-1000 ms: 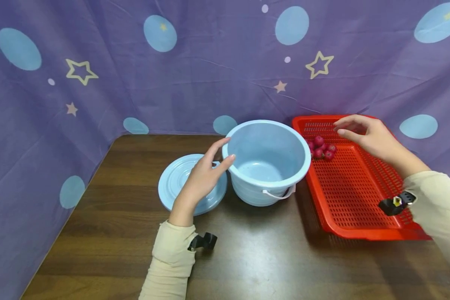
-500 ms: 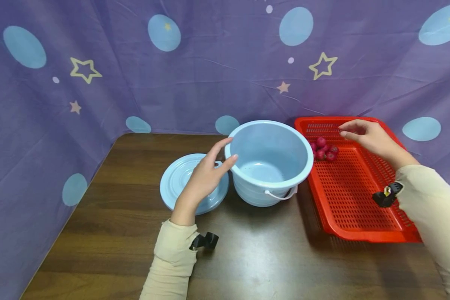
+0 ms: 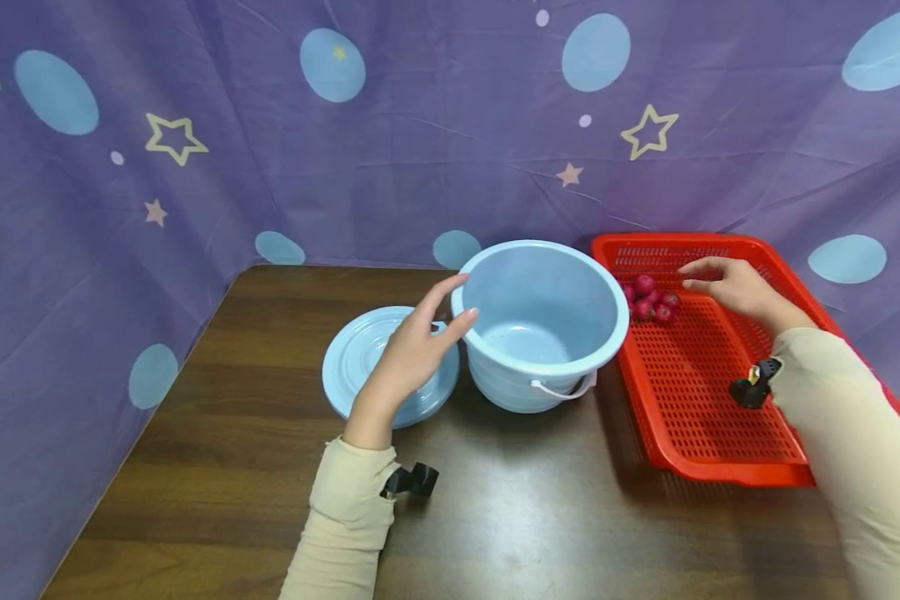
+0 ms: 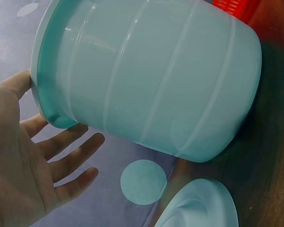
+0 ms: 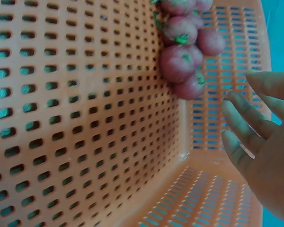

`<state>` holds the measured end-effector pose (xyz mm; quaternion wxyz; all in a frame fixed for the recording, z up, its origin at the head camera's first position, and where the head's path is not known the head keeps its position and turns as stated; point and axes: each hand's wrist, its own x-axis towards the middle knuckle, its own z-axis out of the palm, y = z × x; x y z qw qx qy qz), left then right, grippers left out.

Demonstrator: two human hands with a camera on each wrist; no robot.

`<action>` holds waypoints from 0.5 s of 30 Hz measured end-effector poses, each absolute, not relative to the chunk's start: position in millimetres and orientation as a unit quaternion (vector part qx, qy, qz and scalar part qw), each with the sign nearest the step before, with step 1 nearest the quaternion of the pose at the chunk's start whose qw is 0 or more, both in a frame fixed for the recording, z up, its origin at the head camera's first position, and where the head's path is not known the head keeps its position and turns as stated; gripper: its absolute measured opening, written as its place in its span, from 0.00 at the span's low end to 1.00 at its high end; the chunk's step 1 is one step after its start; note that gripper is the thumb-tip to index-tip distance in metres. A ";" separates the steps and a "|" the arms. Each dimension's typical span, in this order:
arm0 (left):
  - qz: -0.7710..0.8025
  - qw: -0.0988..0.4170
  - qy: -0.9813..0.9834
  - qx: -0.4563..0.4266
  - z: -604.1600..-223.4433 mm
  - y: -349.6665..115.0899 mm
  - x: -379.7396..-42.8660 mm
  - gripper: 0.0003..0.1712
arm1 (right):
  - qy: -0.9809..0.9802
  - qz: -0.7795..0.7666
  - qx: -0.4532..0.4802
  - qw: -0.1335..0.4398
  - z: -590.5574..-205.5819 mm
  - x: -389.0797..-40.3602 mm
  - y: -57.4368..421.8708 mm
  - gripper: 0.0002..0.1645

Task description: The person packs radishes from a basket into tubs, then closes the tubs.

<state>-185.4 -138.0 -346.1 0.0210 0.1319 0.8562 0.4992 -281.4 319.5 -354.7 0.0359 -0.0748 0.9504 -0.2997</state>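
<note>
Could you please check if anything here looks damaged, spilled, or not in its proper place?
Nothing stands out. The blue bucket stands upright, its handle hanging down; the lid lies beside it on the table. The radishes are gathered at one end of the red basket. I see no spill or damage.

The bucket (image 3: pixel 537 308) and basket (image 3: pixel 708 404) look smooth plastic, the table (image 3: pixel 217 425) glossy wood, the backdrop (image 3: pixel 435 158) matt cloth.

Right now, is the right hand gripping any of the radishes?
No, the right wrist view shows a visible gap between the right hand and the radishes.
</note>
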 end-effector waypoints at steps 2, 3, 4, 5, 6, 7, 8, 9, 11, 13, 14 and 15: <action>0.501 0.021 0.855 0.132 -346.5 -138.2 -185.3 0.34 | 0.950 -0.297 -0.079 0.045 -359.7 -281.8 321.6 0.23; 0.502 0.023 0.855 0.133 -346.9 -138.2 -185.2 0.34 | 0.951 -0.295 -0.081 0.048 -362.4 -281.9 322.4 0.23; 0.503 0.024 0.854 0.133 -347.2 -138.2 -185.0 0.34 | 0.952 -0.291 -0.085 0.050 -365.1 -281.9 323.2 0.22; 0.503 0.025 0.854 0.132 -347.7 -138.1 -184.9 0.34 | 0.953 -0.286 -0.089 0.052 -367.8 -282.0 323.8 0.22; 0.504 0.026 0.853 0.133 -348.1 -138.2 -184.7 0.34 | 0.954 -0.279 -0.096 0.052 -370.4 -282.2 324.1 0.21; 0.504 0.027 0.853 0.134 -348.5 -138.3 -184.6 0.34 | 0.955 -0.274 -0.100 0.053 -372.6 -282.3 324.0 0.20; 0.505 0.028 0.852 0.135 -348.7 -138.2 -184.5 0.34 | 0.956 -0.267 -0.105 0.053 -374.4 -282.6 323.5 0.19; 0.504 0.028 0.852 0.136 -348.8 -138.2 -184.4 0.35 | 0.958 -0.261 -0.110 0.051 -376.0 -282.9 323.0 0.18; 0.504 0.026 0.853 0.136 -348.7 -138.3 -184.4 0.35 | 0.958 -0.255 -0.120 0.051 -378.0 -283.6 321.5 0.17; 0.502 0.024 0.853 0.136 -348.2 -138.5 -184.4 0.35 | 0.958 -0.251 -0.126 0.052 -379.1 -284.7 319.6 0.17; 0.502 0.023 0.853 0.138 -347.9 -138.7 -184.5 0.35 | 0.958 -0.249 -0.130 0.052 -379.5 -285.2 318.6 0.17; 0.502 0.022 0.854 0.138 -347.5 -138.8 -184.5 0.35 | 0.958 -0.247 -0.133 0.053 -379.7 -285.7 317.7 0.17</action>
